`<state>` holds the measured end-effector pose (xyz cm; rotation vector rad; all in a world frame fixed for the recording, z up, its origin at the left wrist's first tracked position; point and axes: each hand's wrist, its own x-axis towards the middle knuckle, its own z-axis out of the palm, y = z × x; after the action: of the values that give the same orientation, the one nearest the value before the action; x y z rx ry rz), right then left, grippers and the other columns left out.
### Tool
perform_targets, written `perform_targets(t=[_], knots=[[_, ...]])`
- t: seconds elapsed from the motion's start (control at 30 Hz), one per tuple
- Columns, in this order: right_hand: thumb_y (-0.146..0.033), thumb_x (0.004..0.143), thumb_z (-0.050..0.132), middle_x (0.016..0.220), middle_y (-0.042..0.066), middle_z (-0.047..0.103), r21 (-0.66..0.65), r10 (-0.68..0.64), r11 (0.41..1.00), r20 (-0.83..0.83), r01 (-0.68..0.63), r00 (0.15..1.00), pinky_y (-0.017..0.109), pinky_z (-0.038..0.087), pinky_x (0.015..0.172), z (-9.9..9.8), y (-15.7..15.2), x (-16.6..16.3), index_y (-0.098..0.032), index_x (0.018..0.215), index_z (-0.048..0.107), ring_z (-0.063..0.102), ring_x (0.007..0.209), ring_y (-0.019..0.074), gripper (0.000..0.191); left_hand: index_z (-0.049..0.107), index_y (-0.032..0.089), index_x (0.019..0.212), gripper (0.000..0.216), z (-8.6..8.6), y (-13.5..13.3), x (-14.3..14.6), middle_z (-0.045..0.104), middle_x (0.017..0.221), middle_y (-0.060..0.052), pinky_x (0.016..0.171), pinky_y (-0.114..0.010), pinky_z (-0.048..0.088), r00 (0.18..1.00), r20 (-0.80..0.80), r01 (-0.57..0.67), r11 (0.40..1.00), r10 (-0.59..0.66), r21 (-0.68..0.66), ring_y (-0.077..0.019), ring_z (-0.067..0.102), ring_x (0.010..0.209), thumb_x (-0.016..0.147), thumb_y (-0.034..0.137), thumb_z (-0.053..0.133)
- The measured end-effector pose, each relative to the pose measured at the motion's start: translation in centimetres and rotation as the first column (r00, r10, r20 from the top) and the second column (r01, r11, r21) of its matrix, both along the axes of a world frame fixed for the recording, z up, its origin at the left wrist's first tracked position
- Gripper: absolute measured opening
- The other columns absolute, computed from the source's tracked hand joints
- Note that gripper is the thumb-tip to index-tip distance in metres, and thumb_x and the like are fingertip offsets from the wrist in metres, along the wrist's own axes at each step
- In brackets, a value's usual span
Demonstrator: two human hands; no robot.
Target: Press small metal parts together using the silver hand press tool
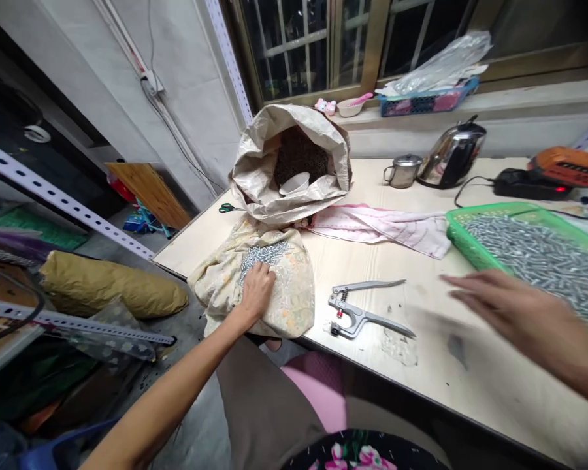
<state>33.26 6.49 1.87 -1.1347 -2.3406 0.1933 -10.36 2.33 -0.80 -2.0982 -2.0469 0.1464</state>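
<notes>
My left hand point(257, 289) rests on a pale flowered cloth point(284, 297) at the table's front edge, fingers curled into a small heap of silvery metal pieces point(264, 253) lying on it. What the fingers hold is hidden. My right hand point(500, 303) hovers flat over the table, fingers stretched out and motion-blurred, holding nothing, just in front of a green tray point(463, 245) filled with several metal pieces. Metal hand pliers point(360, 310) lie on the table between the two hands.
A big paper sack point(255, 163) of dark material with a white cup point(294, 184) stands behind the cloth. A pink cloth point(382, 225), scissors point(230, 208), a kettle point(451, 153), a metal mug point(404, 171) and an orange-black device point(563, 171) are further back. Metal shelving stands left.
</notes>
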Motion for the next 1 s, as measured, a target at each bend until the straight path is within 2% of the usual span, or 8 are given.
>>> perform_targets(t=[0.1, 0.2, 0.33, 0.4, 0.5, 0.7, 0.87, 1.0], knots=[[-0.031, 0.1, 0.039, 0.098, 0.01, 0.059, -0.079, 0.144, 0.987, 0.102, -0.137, 0.984, 0.035, 0.046, 0.07, -1.8, -2.7, -6.6, -0.022, 0.107, 0.062, 0.057, 0.086, 0.0226, 0.026, 0.069, 0.013, 0.084, 0.023, 0.5, 0.3, 0.1, 0.064, 0.094, -0.014, 0.082, -0.039, 0.043, 0.999, 0.036, 0.039, 0.999, -0.039, 0.027, -0.0289, 0.052, 0.097, 0.091, 0.013, 0.047], [-0.027, 0.097, 0.049, 0.09, 0.007, 0.057, -0.131, 0.189, 0.979, 0.269, -0.158, 0.945, 0.032, 0.041, 0.068, -3.1, -2.6, -10.3, -0.018, 0.094, 0.06, 0.053, 0.082, 0.0216, 0.014, 0.07, 0.015, 0.086, 0.02, 1.5, -0.5, 1.7, 0.067, 0.091, -0.011, 0.084, -0.037, 0.045, 0.95, 0.311, 0.009, 0.995, -0.039, 0.097, -0.0261, 0.056, 0.093, 0.09, 0.018, 0.05], [-0.02, 0.098, 0.046, 0.086, 0.005, 0.056, -0.156, 0.251, 0.965, 0.295, -0.212, 0.922, 0.029, 0.034, 0.063, -4.0, -1.9, -10.5, -0.017, 0.085, 0.056, 0.049, 0.073, 0.0169, 0.016, 0.072, 0.017, 0.087, 0.02, 2.2, -2.7, 6.1, 0.07, 0.079, -0.004, 0.069, -0.029, 0.048, 0.582, 0.799, -0.095, 0.988, 0.151, -0.119, -0.0183, 0.062, 0.072, 0.084, 0.032, 0.06], [-0.019, 0.099, 0.042, 0.083, 0.004, 0.055, -0.09, 0.267, 0.964, 0.278, -0.252, 0.923, 0.03, 0.031, 0.062, -4.2, -2.1, -10.0, -0.017, 0.084, 0.054, 0.046, 0.069, 0.0161, 0.019, 0.073, 0.016, 0.085, 0.026, 1.8, -3.6, 8.3, 0.07, 0.075, -0.004, 0.063, -0.027, 0.048, 0.392, 0.887, -0.078, 0.97, 0.244, -0.232, -0.0174, 0.061, 0.066, 0.081, 0.039, 0.062], [-0.016, 0.099, 0.04, 0.08, 0.004, 0.053, 0.046, 0.257, 0.96, 0.261, -0.278, 0.931, 0.031, 0.03, 0.062, -4.5, -2.7, -9.8, -0.016, 0.083, 0.054, 0.044, 0.068, 0.0164, 0.021, 0.074, 0.014, 0.083, 0.033, 1.0, -4.2, 10.4, 0.07, 0.072, -0.005, 0.06, -0.027, 0.048, 0.247, 0.921, -0.059, 0.953, 0.301, -0.296, -0.0172, 0.061, 0.064, 0.076, 0.045, 0.065], [-0.003, 0.093, 0.038, 0.075, 0.003, 0.053, 0.155, 0.235, 0.948, 0.251, -0.278, 0.939, 0.031, 0.027, 0.062, -4.4, -3.1, -9.9, -0.017, 0.079, 0.051, 0.042, 0.064, 0.0164, 0.025, 0.073, 0.012, 0.077, 0.039, 0.2, -3.9, 11.0, 0.07, 0.071, -0.006, 0.058, -0.023, 0.043, 0.241, 0.903, -0.067, 0.934, 0.355, -0.35, -0.0158, 0.059, 0.065, 0.068, 0.049, 0.07], [-0.003, 0.093, 0.036, 0.077, 0.004, 0.054, 0.076, 0.249, 0.958, 0.256, -0.276, 0.934, 0.032, 0.026, 0.062, -4.5, -3.0, -9.9, -0.018, 0.081, 0.051, 0.043, 0.066, 0.0167, 0.025, 0.072, 0.012, 0.073, 0.038, 0.4, -3.5, 11.0, 0.065, 0.063, -0.003, 0.052, -0.022, 0.038, 0.313, 0.846, -0.069, 0.899, 0.431, -0.432, -0.0127, 0.053, 0.057, 0.066, 0.049, 0.07], [-0.005, 0.094, 0.035, 0.079, 0.004, 0.055, -0.003, 0.293, 0.953, 0.245, -0.301, 0.924, 0.032, 0.027, 0.06, -4.8, -2.9, -9.9, -0.017, 0.083, 0.051, 0.043, 0.067, 0.0167, 0.023, 0.068, 0.012, 0.067, 0.034, 0.6, -3.0, 11.1, 0.054, 0.051, 0.002, 0.046, -0.02, 0.033, 0.262, 0.798, -0.012, 0.829, 0.542, -0.559, -0.0082, 0.044, 0.047, 0.067, 0.046, 0.071]])
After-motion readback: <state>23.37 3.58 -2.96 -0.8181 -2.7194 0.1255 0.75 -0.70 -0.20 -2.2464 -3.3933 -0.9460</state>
